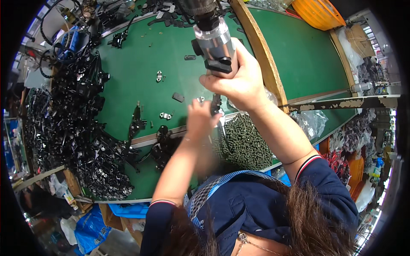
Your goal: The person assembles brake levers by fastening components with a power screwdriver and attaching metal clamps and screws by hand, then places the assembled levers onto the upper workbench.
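Note:
In my right hand (239, 81), raised over the bench, is a silver cylindrical power screwdriver (215, 42) with a black lever on its side; my fingers wrap round its lower body. Lower and to the left, my left hand (200, 117) is smeared by motion. Beside its thumb and fingers is a black part (216, 102) with a silver lever-like piece; whether the hand grips it is unclear. Left of that hand lie small silver clamps (165, 115), a dark grey block (178, 97) and a black lever assembly (136, 121).
A heap of dark screws (247, 143) lies close to my body. Piled black lever assemblies with cables (77, 111) cover the left side. A wooden rail (265, 51) divides the green bench (128, 55). An orange basket (318, 13) stands at the far right.

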The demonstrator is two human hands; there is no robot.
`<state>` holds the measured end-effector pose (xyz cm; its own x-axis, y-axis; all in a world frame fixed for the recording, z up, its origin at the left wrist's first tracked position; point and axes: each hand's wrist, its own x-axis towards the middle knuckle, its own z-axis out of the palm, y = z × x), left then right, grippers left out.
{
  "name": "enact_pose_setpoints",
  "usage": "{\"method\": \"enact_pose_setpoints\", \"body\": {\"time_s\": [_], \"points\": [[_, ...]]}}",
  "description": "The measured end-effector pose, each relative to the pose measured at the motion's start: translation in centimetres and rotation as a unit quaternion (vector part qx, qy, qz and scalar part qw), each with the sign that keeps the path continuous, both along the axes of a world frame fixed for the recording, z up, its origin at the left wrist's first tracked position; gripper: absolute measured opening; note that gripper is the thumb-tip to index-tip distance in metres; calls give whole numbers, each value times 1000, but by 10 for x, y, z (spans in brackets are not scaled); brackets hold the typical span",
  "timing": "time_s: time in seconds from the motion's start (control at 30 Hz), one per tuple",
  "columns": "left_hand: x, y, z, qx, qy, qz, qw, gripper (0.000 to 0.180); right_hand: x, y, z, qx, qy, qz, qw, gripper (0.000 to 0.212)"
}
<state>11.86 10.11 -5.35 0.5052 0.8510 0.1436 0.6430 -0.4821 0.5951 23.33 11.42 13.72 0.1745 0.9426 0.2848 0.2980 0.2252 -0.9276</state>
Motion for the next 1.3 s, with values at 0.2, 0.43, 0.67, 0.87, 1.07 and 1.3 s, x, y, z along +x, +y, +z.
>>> {"method": "enact_pose_setpoints", "body": {"time_s": [0.2,0.43,0.67,0.87,1.07,1.3], "points": [[45,5,-35,-126,14,137,982,50,-4,-7,1,2,-30,1,1000,50],[3,5,-8,-251,-364,31,897,38,2,-14,2,2,-46,11,999,50],[-64,-16,42,-486,-776,-21,402,44,-19,-10,12,-53,153,25,987,41],[-80,-42,27,-550,-801,-130,195,65,-49,-24,14,-58,154,57,985,39],[-68,-70,58,-506,-761,-16,405,65,-52,-32,10,-106,157,79,979,53],[-68,-67,65,-568,-727,61,381,56,-56,-31,1,-68,158,99,980,51]]}}
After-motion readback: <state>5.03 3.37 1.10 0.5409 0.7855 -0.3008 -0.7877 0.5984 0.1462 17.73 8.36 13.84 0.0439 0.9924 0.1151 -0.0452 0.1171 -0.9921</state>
